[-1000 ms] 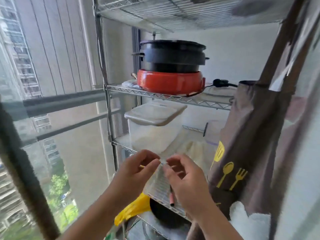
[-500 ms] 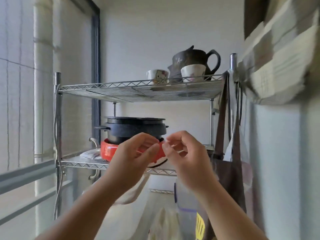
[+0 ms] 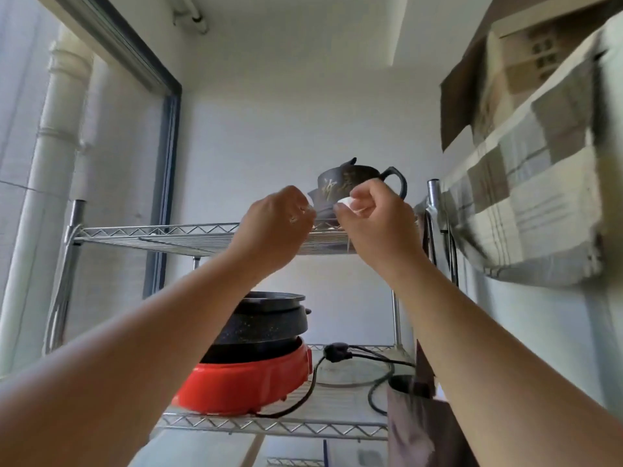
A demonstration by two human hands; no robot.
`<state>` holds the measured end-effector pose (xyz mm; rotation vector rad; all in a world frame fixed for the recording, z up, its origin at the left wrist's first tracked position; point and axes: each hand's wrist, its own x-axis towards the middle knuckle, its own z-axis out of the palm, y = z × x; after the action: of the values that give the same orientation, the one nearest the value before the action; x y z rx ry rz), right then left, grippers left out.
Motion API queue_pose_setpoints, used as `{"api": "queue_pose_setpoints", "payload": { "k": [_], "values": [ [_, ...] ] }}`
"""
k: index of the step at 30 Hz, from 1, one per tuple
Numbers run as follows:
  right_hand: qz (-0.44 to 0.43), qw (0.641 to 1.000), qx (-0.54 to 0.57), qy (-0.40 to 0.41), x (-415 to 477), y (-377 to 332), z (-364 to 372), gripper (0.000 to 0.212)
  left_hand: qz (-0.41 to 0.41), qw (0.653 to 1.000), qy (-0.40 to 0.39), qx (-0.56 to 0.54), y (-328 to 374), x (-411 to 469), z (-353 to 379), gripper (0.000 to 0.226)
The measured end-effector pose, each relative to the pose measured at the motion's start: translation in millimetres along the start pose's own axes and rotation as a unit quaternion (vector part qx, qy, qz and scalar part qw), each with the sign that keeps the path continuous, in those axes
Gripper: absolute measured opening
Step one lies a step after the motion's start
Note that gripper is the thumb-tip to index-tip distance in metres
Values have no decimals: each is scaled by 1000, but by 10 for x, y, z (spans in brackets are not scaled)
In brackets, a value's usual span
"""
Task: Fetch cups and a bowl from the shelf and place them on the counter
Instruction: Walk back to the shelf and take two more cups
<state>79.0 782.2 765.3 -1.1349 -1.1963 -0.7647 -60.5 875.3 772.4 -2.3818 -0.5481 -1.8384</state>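
Observation:
Both my arms reach up to the top wire shelf [image 3: 161,234]. My right hand [image 3: 372,224] is curled at the shelf's front edge, thumb and fingers closed on the rim of a white cup [image 3: 347,199], of which only a sliver shows. My left hand [image 3: 276,227] is curled just to the left and hides the second cup, so its grip is unclear. Behind both hands stands a dark teapot [image 3: 350,176] with a handle, and a dark ribbed vessel [image 3: 322,210] sits in front of it between my hands.
One shelf down sit a red electric cooker [image 3: 242,385] with a black pot [image 3: 269,321] on top and a black power cord [image 3: 371,362]. A brown apron [image 3: 418,429] hangs on the rack's right post. A checked cloth [image 3: 526,197] hangs at right, and a window is at left.
My view has tilted up from the lower shelves to the top shelf. Both hands rose from the cooker's level to the cups, which they now cover.

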Motion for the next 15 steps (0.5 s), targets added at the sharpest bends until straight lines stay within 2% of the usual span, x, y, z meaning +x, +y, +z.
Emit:
{"api": "queue_pose_setpoints", "payload": {
  "k": [4, 6, 10, 15],
  "values": [
    [32, 995, -90, -11, 407, 224, 97, 66, -34, 996, -6, 85, -242, 458, 77, 43],
    [44, 989, -138, -29, 532, 329, 137, 77, -75, 992, -29, 101, -358, 615, 115, 59],
    [52, 972, -216, -77, 721, 505, 258, 84, -140, 980, -74, 120, -547, 846, 236, 80],
    [126, 959, -237, -94, 909, 544, 376, 92, -197, 964, -112, 137, -682, 1002, 356, 85]
  ]
}}
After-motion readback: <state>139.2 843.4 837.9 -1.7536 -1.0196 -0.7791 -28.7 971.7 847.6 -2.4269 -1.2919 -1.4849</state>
